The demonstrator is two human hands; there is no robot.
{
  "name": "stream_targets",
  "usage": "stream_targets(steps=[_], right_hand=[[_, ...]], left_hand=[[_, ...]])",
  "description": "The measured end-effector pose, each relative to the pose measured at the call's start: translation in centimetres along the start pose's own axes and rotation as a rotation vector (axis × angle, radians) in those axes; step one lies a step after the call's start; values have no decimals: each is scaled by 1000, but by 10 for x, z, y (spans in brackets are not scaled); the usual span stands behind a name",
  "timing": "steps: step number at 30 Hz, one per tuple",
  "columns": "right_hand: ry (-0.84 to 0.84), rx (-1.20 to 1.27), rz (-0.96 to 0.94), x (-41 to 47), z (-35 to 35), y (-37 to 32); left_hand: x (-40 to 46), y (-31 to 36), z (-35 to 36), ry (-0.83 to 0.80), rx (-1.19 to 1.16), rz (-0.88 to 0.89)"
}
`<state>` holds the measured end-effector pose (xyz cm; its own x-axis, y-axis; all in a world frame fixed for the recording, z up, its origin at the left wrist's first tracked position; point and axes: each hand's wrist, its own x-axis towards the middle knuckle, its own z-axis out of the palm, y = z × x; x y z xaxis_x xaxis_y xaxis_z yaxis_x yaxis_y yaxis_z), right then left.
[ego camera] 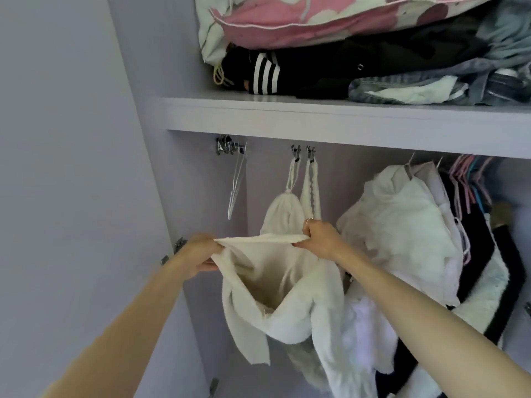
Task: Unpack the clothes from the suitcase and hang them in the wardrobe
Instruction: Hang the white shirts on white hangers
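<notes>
A cream knitted garment (pixel 275 300) hangs open between my hands inside the wardrobe. My left hand (pixel 198 257) grips its top edge on the left. My right hand (pixel 321 239) pinches the same edge on the right, so the edge is stretched flat between them. The rest of the garment droops below, a sleeve dangling at the lower left. Behind it a white strappy top (pixel 290 211) hangs from metal hooks (pixel 303 152) under the shelf. An empty white hanger (pixel 237 185) hangs further left. No suitcase is in view.
White and dark clothes (pixel 402 225) crowd the rail on the right, with pink and blue hangers (pixel 471 179) beyond. The shelf (pixel 316 116) above carries folded dark clothes, denim and a pink floral bundle (pixel 301 21). The open wardrobe door (pixel 71 168) stands on the left.
</notes>
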<state>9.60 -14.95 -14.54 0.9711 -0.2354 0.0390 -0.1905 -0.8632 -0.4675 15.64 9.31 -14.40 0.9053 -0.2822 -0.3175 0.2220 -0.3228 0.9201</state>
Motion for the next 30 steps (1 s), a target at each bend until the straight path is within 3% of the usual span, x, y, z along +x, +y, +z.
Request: stream_targets(steps=[4,7,10,13,18,30], right_hand=[[-202,67,131,34,6,-5],[-284,195,138,56,14,-10],[-325,326,163,83,24,-27],[-286,547,216,104,29,-48],[-175,966,270,143,37,-87],[-80,1196,333,205,60,-121]], left_hand=[[34,15,-11,71,34,40],[51,23,-16,244,-29,136],[67,26,-25,277,-62,231],[74,27,-28,300,22,273],[87,31,-41,493,182,319],[98,33,-57,468,251,323]])
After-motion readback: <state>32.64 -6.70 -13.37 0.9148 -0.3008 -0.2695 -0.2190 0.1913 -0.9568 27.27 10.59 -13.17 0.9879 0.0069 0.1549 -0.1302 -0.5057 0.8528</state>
